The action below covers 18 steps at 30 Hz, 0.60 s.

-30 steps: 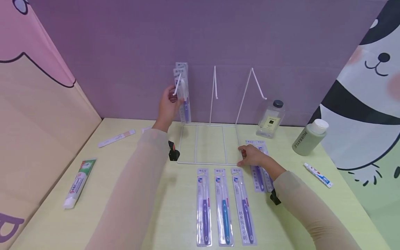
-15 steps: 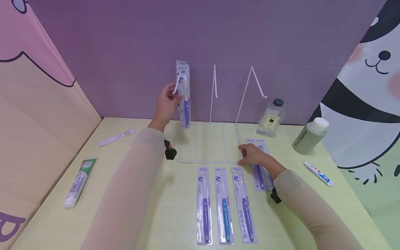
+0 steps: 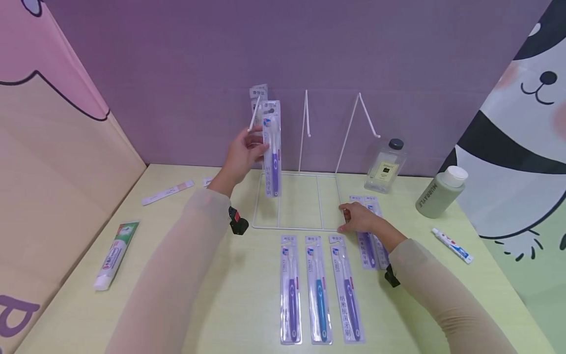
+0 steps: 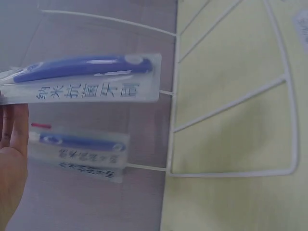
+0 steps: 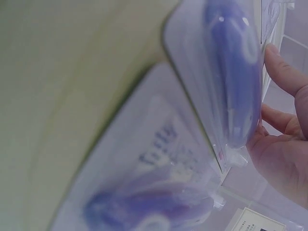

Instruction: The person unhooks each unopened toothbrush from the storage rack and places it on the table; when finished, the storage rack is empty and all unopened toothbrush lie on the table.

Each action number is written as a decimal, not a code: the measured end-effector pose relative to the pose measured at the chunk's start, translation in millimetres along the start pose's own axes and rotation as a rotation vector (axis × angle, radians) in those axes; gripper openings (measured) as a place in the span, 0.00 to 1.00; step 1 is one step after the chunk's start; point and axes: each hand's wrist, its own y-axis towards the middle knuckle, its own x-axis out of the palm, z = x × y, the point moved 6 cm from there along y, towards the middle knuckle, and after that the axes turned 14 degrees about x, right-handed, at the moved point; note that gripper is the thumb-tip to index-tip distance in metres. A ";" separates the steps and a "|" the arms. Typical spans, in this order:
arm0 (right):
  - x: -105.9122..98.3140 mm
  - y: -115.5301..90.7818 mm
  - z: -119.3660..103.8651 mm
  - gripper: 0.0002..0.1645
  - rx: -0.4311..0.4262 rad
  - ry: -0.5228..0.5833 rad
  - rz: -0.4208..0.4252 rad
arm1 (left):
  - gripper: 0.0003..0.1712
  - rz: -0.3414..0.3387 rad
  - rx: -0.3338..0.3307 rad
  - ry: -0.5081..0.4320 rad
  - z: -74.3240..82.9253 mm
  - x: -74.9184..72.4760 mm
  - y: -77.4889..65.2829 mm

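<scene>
My left hand (image 3: 240, 153) pinches a packaged purple toothbrush (image 3: 275, 172), upright just right of the left hook of a white wire display rack (image 3: 300, 229). Behind it more toothbrush packs (image 3: 258, 92) hang at that hook, partly hidden. In the left wrist view, the held toothbrush pack (image 4: 96, 77) is apart from the hanging packs (image 4: 86, 147), its lower end towards the rack's base. My right hand (image 3: 360, 219) grips the right front corner of the rack's base between thumb and fingers. Two toothbrush packs (image 3: 366, 250) lie beneath and beside that hand.
Three packaged toothbrushes (image 3: 320, 295) lie in a row before the rack. On the right stand a clear bottle (image 3: 384, 169) and a green bottle (image 3: 438, 194), with a small toothpaste tube (image 3: 452, 246) nearby. A large toothpaste tube (image 3: 116, 255) and a narrow strip (image 3: 168, 192) lie left.
My left hand has brought the toothbrush pack from the left hook's line towards me and to the right, clear of the packs hanging behind. My right hand has stayed at the rack's corner.
</scene>
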 end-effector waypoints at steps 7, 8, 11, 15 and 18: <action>1.5 -0.3 0.6 0.48 0.012 -0.011 -0.004 | 0.25 -0.061 -0.099 -0.003 -13.4 -7.7 -33.3; 1.7 -0.4 0.9 0.48 0.012 -0.011 -0.005 | 0.26 -0.074 -0.120 -0.007 -14.9 -8.6 -39.8; 1.0 -1.1 1.1 0.49 0.006 -0.006 -0.006 | 0.26 -0.134 -0.196 -0.024 -19.5 -9.0 -63.1; 0.5 -1.7 -0.3 0.49 -0.004 -0.004 -0.004 | 0.26 -0.241 -0.304 -0.065 -27.1 -5.8 -101.8; -0.2 -2.7 -2.0 0.48 -0.008 -0.003 -0.002 | 0.26 -0.330 -0.395 -0.090 -37.1 -4.0 -133.4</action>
